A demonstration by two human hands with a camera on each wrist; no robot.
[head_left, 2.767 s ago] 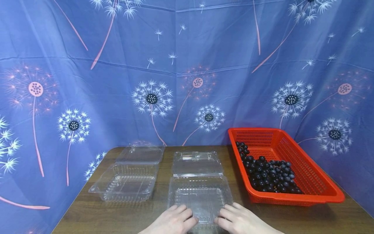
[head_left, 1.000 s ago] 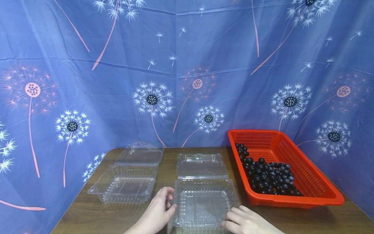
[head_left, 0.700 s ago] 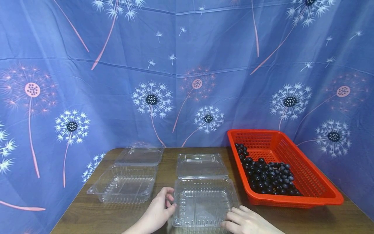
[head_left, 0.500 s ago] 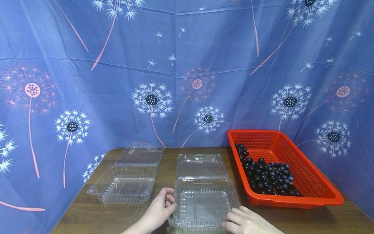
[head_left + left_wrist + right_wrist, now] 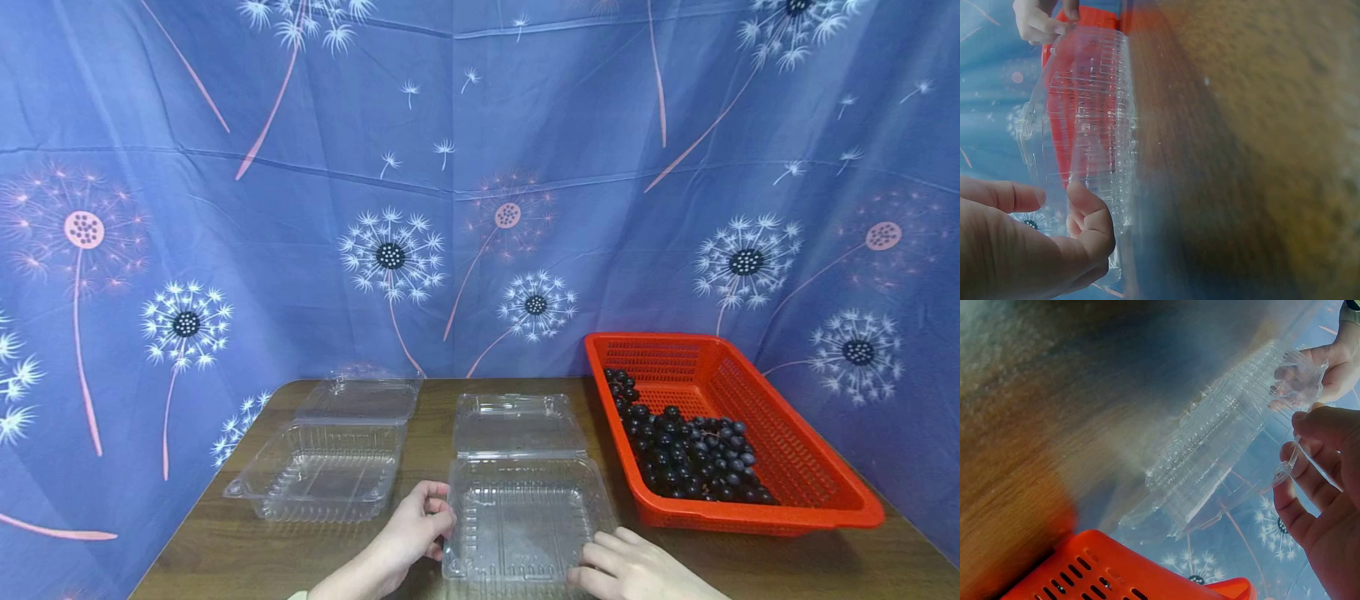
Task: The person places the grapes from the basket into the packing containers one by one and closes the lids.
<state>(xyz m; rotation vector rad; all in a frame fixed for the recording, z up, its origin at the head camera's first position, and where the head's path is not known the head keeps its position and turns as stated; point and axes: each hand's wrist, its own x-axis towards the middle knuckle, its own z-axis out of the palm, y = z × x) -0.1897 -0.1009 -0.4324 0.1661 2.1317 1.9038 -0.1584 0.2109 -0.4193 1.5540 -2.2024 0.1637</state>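
A clear plastic clamshell container (image 5: 525, 533) stands in front of me, its lid (image 5: 519, 425) folded back flat behind it. At the front right corner my right hand (image 5: 626, 567) pinches the rim, thumb and fingers on either side of it in the right wrist view. My left hand (image 5: 416, 529) is at the container's left side, its fingers loosely bent and right at the rim. In the left wrist view a gap shows between that hand's thumb (image 5: 1088, 200) and its forefinger (image 5: 1016, 196). The container has nothing in it.
A second clear clamshell (image 5: 330, 475) sits with its lid back on the left. To the right stands a red plastic basket (image 5: 795, 417) of dark grapes (image 5: 690, 454). Behind the wooden table (image 5: 202, 550) hangs a blue dandelion-print cloth (image 5: 300, 250).
Both hands were at the container's front edge; the left has moved to its left side and the container has shifted slightly right. Lately the left thumb has risen a little; the right hand stays put.
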